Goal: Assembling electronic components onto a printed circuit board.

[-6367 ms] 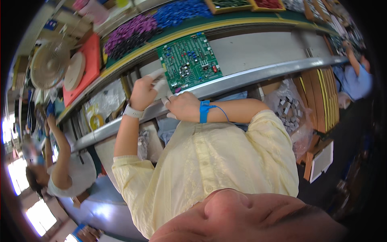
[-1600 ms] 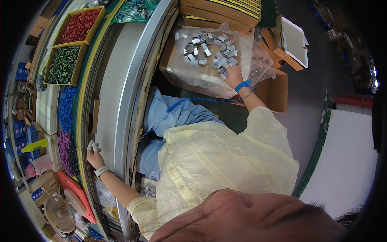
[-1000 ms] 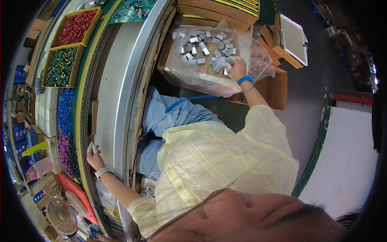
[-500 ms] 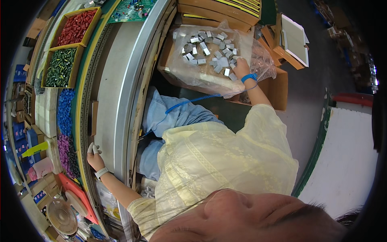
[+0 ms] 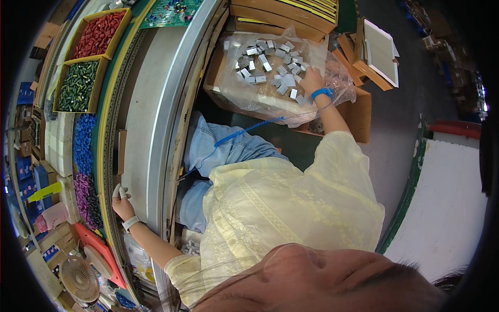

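Observation:
My right hand [image 5: 313, 82], with a blue coiled-cord wrist strap [image 5: 322, 93] on it, reaches the right edge of a pile of small silver finned heat sinks [image 5: 282, 79]. Its fingers are curled in; whatever they grip is hidden. The heat sinks lie loose on a clear plastic bag [image 5: 234, 86] spread over a cardboard box [image 5: 212, 78]. My left hand [image 5: 122, 204] wears pale finger covers and a light watch [image 5: 130, 222]. It hovers at the conveyor [image 5: 136, 99], fingers slightly apart, with nothing visible in them.
Across the conveyor stand yellow bins of red [image 5: 101, 35] and green parts [image 5: 79, 87]. Piles of blue [image 5: 84, 143] and purple parts [image 5: 82, 190] lie beside them. A green circuit board [image 5: 169, 13] sits at the top. More cardboard boxes [image 5: 283, 15] are stacked behind the heat sinks.
My right hand has shifted slightly up in the picture, and its fingers have curled in more. My left hand has stayed put.

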{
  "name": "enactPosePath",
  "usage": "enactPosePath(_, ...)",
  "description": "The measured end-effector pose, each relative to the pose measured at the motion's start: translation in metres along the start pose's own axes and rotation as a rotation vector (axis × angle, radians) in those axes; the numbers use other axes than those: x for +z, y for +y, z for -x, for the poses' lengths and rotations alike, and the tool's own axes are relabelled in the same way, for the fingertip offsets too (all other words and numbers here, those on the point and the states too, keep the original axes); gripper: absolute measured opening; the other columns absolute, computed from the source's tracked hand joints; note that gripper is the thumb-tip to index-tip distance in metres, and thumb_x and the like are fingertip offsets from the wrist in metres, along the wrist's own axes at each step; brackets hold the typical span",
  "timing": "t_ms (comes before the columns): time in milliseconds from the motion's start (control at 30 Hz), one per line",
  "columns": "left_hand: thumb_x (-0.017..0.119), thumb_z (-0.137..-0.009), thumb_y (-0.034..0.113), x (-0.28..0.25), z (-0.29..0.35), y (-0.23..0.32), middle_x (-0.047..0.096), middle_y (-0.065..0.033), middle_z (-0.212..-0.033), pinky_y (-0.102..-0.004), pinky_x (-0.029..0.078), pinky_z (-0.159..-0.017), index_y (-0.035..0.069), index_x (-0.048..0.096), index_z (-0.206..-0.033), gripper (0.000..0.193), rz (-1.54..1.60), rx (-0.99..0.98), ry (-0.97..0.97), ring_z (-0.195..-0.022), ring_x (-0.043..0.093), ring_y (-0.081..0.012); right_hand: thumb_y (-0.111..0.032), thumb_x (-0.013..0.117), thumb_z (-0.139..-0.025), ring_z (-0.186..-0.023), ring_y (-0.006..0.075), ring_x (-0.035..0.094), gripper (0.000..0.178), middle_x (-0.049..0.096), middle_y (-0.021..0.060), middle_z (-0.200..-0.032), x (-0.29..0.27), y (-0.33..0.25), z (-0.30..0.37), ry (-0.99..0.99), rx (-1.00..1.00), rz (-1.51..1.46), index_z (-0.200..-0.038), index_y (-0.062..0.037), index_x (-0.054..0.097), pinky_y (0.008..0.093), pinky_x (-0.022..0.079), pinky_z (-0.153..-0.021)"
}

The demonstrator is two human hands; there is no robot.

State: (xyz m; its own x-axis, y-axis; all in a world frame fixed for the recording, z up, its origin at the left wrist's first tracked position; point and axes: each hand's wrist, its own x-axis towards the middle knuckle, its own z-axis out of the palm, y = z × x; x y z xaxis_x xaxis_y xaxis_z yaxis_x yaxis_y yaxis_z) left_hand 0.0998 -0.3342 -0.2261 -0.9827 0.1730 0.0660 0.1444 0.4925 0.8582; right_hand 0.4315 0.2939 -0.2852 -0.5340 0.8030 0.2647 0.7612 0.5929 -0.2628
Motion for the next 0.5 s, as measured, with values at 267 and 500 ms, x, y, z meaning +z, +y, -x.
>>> enactPosePath(267, 0.053, -0.087, 0.012, -0.001, 0.003, 0.001, 0.060, -0.0037, -0.075, -0.0191, 0.040, -0.053, 0.000, 0.060, -0.104, 0.022, 0.011, -0.012, 0.018, -0.056, 0.047, -0.0063, -0.025, 0.066, -0.063, -0.100, 0.0384, 0.051, 0.061, 0.053, 0.0250, -0.102, 0.010, -0.010, -0.022, -0.025, 0.070, -0.125, -0.114, 0.0026, 0.047, 0.0400, 0.043, -0.086)
enactPosePath(500, 0.053, -0.087, 0.012, -0.001, 0.003, -0.001, 0.060, -0.0034, -0.076, -0.0194, 0.040, -0.053, 0.000, 0.060, -0.104, 0.022, -0.022, -0.002, -0.003, -0.057, 0.047, -0.0064, -0.020, 0.061, -0.063, -0.093, 0.0401, 0.053, 0.049, 0.051, 0.0264, -0.100, -0.008, -0.002, 0.000, -0.163, 0.106, -0.073, -0.109, -0.0034, 0.054, 0.0398, 0.045, -0.083)
